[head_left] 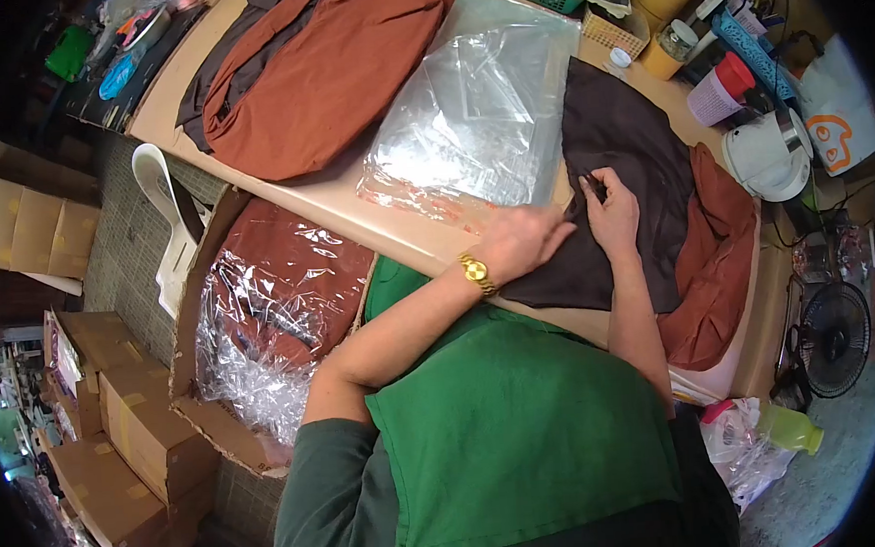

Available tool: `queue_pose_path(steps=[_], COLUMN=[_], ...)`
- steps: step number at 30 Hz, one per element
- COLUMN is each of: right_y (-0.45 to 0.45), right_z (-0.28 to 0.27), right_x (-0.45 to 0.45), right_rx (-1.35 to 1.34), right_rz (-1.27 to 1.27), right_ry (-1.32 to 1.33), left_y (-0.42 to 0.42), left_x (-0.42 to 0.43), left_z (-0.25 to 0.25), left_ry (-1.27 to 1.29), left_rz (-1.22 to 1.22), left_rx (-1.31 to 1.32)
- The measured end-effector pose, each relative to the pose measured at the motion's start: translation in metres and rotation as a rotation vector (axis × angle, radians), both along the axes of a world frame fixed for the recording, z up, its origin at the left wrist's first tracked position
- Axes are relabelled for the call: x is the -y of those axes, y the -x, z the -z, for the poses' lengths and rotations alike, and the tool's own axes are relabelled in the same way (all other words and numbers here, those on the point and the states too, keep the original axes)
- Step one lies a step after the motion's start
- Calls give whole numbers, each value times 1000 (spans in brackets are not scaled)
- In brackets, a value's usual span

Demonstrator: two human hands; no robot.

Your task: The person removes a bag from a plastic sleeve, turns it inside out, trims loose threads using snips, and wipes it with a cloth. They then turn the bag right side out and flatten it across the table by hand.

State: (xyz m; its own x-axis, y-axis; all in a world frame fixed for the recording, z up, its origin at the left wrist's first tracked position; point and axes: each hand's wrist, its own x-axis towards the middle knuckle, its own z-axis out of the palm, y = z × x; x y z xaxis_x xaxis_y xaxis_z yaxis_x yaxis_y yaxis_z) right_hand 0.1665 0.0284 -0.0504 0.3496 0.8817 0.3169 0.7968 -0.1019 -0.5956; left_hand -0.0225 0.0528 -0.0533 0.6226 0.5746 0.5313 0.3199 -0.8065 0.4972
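My left hand (526, 245), with a gold watch on its wrist, is over the near edge of the table, beside the dark cloth (639, 131). Its fingers are stretched out and slightly blurred, with nothing seen in them. My right hand (612, 211) is on the dark cloth, thumb and fingers pinching a small fold of it. Reddish-brown cloth (713, 267) lies at the dark cloth's right side. Left of it is a stack of clear plastic bags (478, 111). A pile of reddish-brown and dark cloth (326, 80) lies further left.
An open carton (186, 339) of plastic-wrapped reddish-brown cloth stands below the table's front edge. Closed cartons (145, 412) are stacked at the left. A pink-and-red cup (722, 91), a jar (674, 43) and baskets sit at the back right. A black fan (837, 339) stands at the right.
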Motion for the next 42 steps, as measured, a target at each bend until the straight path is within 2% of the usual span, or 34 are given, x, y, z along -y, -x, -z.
queue_pose_path(steps=[2, 5, 7, 9, 11, 13, 15, 16, 18, 19, 21, 22, 24, 26, 28, 29, 30, 32, 33, 35, 36, 41, 42], right_y=[-2, -1, -1, -1, -1, -2, -4, -6, -13, -17, -20, -16, 0, 35, 53, 56, 56, 54, 52, 48, 51, 60, 62], right_z=[-3, -5, -1, 2, 4, 2, 1, -1, -6, -6, -9, -13, -29, -58, -50, -45, -41, -37, -39, -45, -51, -56, -57], right_x=[-1, 0, -1, -3, -4, -3, -2, -2, -5, -8, -12, -8, -2, 19, 29, 31, 33, 35, 35, 37, 38, 41, 43], right_rx=[-10, -70, -75, -51, 20, -25, -68, -66, -83, -84, -18, -22, -373, -506, -339, -246, -243, -386, -384, -532, -505, -389, -361], right_rz=[5, 22, 5, 13, 15, 27, 22, 34, 76, 89, 115, 124, -83, -339, -531, -577, -572, -353, -353, -222, -233, -278, -283], right_ry=[-5, 8, -22, -25, -56, -40, -13, -17, 10, 4, 43, 44, -96, 143, 177, 199, 195, 3, -3, -8, -83, -178, -189], left_y=[11, 45, 63, 67, 54, 38, 34, 35, 44, 50, 61, 62, 63, 62, 59, 61, 66, 80, 87, 97, 93, 52, 44], left_x=[-8, -25, -32, -27, -11, 14, 19, 19, 15, 12, 11, 13, 13, 12, 15, 14, 13, 4, 0, -1, 3, 31, 33], left_z=[-2, -9, -10, -13, -5, -30, -38, -36, -31, -32, -33, -32, -28, -25, -24, -26, -31, -35, -35, -36, -27, -40, -39], left_ry=[261, 415, 588, 812, 799, 621, 442, 437, 679, 671, 870, 870, 930, 961, 853, 852, 850, 876, 870, 1191, 1180, 1264, 1345], left_rz=[-170, -385, -420, -333, -195, -208, -122, -111, 68, 80, 106, 113, 64, 32, 44, 50, 13, -24, -22, 10, 106, 95, 59], left_rx=[68, 97, 148, 203, 280, 155, -208, -209, -304, -309, -286, -294, -184, -128, 103, 99, 81, 34, 35, 93, 135, 375, 505])
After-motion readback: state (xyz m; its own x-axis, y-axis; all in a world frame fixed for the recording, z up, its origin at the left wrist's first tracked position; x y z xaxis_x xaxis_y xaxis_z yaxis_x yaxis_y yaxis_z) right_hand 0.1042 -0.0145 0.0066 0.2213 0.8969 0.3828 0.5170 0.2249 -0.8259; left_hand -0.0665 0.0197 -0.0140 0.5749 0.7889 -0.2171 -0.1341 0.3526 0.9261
